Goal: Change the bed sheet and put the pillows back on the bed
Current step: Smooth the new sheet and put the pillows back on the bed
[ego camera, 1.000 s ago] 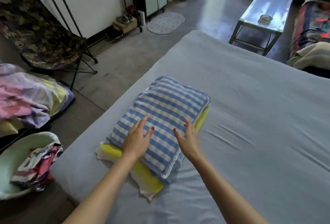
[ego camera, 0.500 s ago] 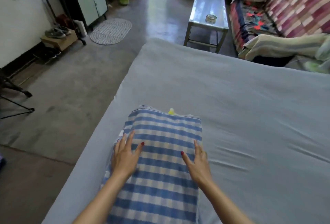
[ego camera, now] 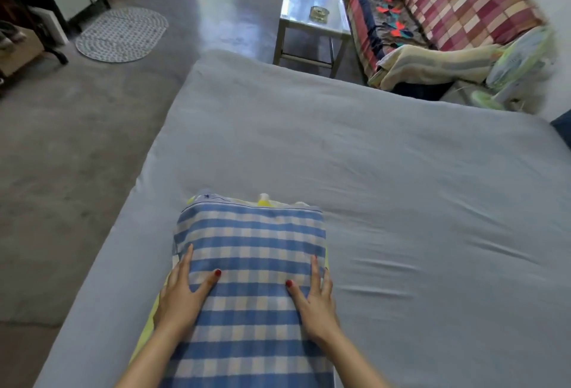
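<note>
Both hands lie flat on the blue checked pillow (ego camera: 250, 267), fingers straight and spread, gripping nothing. The left hand (ego camera: 182, 292) presses its left edge, the right hand (ego camera: 313, 298) its right edge. A yellow pillow (ego camera: 265, 201) peeks out underneath, beyond the fingertips. Both rest on the grey bed sheet (ego camera: 386, 190).

Two bare forearms with no sleeve in view; the slender left hand (ego camera: 180, 296) carries glossy red polish on its thumbnail; the slender right hand (ego camera: 315, 301) shows matching red polish on its thumbnail.
</note>
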